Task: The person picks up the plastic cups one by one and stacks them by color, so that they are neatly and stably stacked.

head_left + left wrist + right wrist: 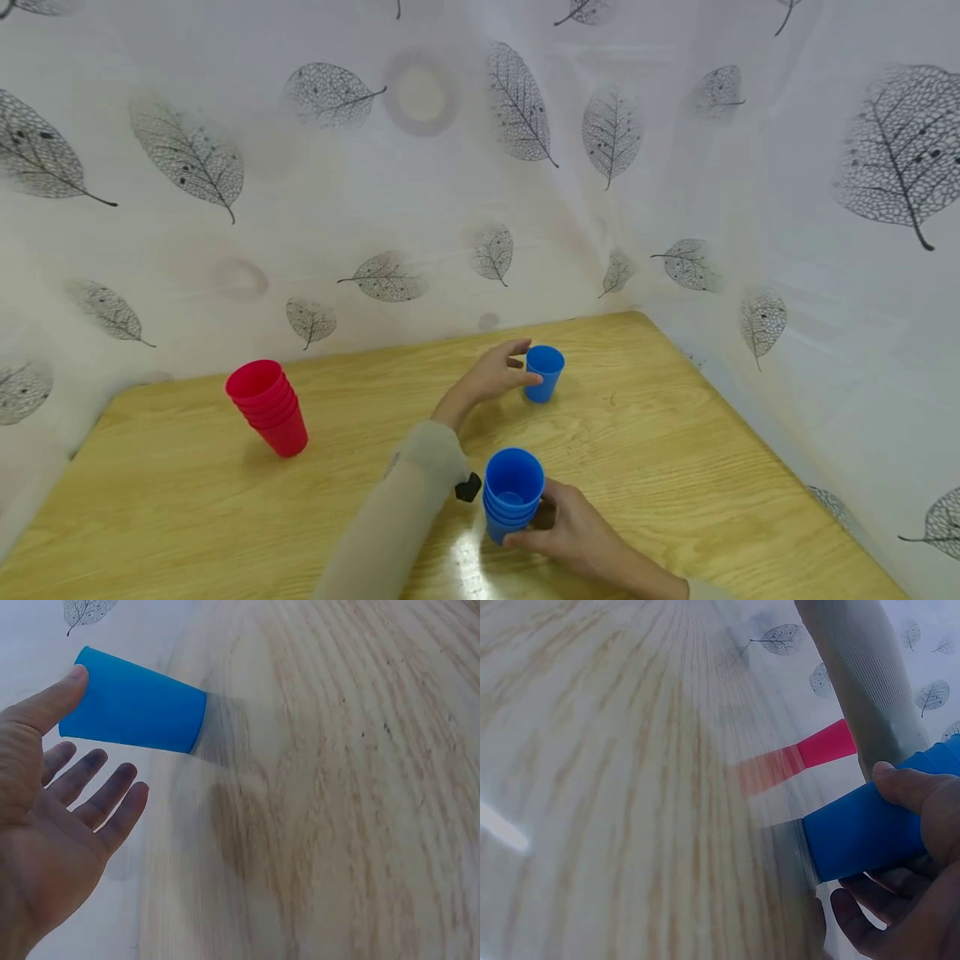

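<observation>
A single blue plastic cup [545, 375] stands upright on the table's far right part. My left hand [495, 372] is at its left side. In the left wrist view the thumb overlaps the rim of this cup [135, 705], while the other fingers are spread below it, uncurled. Nearer to me, my right hand [573, 533] grips a stack of nested blue cups [512, 500] from the right. The right wrist view has the thumb and fingers on either side of the stack [866, 829], its base close to the tabletop.
A leaning-looking stack of red cups [273, 408] stands at the left on the wooden table [360, 417]. Behind and to the right, a white sheet with leaf prints [435, 183] hangs along the table's edges. My left forearm [408, 508] reaches past the blue stack.
</observation>
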The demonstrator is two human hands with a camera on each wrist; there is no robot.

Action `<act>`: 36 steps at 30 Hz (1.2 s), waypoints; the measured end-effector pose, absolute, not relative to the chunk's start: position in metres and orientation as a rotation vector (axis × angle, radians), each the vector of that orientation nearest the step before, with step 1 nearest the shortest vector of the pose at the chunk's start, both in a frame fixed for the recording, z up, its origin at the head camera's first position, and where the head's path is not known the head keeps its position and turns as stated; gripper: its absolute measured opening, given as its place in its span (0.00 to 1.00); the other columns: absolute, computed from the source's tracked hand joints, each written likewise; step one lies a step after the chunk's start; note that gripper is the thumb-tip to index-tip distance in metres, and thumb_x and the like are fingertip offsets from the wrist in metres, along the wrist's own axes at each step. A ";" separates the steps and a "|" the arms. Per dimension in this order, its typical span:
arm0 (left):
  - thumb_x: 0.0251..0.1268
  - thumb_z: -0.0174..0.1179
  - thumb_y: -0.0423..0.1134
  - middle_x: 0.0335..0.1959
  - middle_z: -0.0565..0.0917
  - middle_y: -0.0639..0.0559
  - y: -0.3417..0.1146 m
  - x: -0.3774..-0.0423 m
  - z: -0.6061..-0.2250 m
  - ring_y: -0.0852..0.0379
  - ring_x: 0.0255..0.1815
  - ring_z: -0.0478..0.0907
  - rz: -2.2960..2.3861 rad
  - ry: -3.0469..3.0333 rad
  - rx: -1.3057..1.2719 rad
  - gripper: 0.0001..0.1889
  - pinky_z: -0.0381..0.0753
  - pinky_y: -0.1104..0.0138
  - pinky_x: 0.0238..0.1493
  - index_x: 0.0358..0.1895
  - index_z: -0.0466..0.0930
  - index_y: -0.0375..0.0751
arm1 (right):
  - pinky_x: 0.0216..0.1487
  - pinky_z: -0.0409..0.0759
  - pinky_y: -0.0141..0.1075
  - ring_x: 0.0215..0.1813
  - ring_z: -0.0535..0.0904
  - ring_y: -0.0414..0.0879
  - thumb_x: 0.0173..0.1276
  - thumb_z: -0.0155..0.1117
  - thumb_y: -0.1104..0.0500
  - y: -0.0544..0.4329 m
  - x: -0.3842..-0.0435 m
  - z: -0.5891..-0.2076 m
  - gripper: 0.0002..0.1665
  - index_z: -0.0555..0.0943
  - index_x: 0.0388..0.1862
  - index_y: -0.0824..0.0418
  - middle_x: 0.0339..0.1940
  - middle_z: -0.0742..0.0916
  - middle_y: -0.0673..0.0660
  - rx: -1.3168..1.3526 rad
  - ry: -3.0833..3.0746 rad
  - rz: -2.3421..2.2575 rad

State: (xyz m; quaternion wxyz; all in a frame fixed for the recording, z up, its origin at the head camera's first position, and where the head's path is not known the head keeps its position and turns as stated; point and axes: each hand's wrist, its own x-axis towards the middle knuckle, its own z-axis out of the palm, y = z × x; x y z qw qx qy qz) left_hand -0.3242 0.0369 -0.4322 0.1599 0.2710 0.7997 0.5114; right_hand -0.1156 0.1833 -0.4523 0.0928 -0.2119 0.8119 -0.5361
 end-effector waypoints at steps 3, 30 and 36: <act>0.72 0.67 0.43 0.80 0.64 0.45 0.041 -0.324 -0.434 0.39 0.73 0.69 1.469 2.289 0.783 0.39 0.77 0.52 0.68 0.81 0.58 0.41 | 0.55 0.83 0.35 0.54 0.85 0.42 0.64 0.79 0.54 0.183 -0.116 -0.453 0.32 0.79 0.63 0.65 0.55 0.88 0.59 -0.633 2.404 -1.600; 0.67 0.71 0.48 0.70 0.75 0.41 -0.004 -0.300 -0.414 0.40 0.70 0.74 1.598 2.317 0.669 0.39 0.76 0.47 0.67 0.77 0.64 0.40 | 0.58 0.81 0.35 0.57 0.84 0.46 0.64 0.79 0.55 0.182 -0.117 -0.448 0.33 0.78 0.64 0.65 0.57 0.87 0.58 -0.595 2.408 -1.578; 0.69 0.71 0.47 0.68 0.77 0.41 -0.033 -0.286 -0.407 0.42 0.66 0.78 1.591 2.352 0.711 0.39 0.80 0.48 0.64 0.78 0.64 0.41 | 0.57 0.82 0.34 0.56 0.85 0.45 0.65 0.78 0.56 0.183 -0.116 -0.449 0.32 0.78 0.64 0.67 0.56 0.88 0.61 -0.601 2.371 -1.607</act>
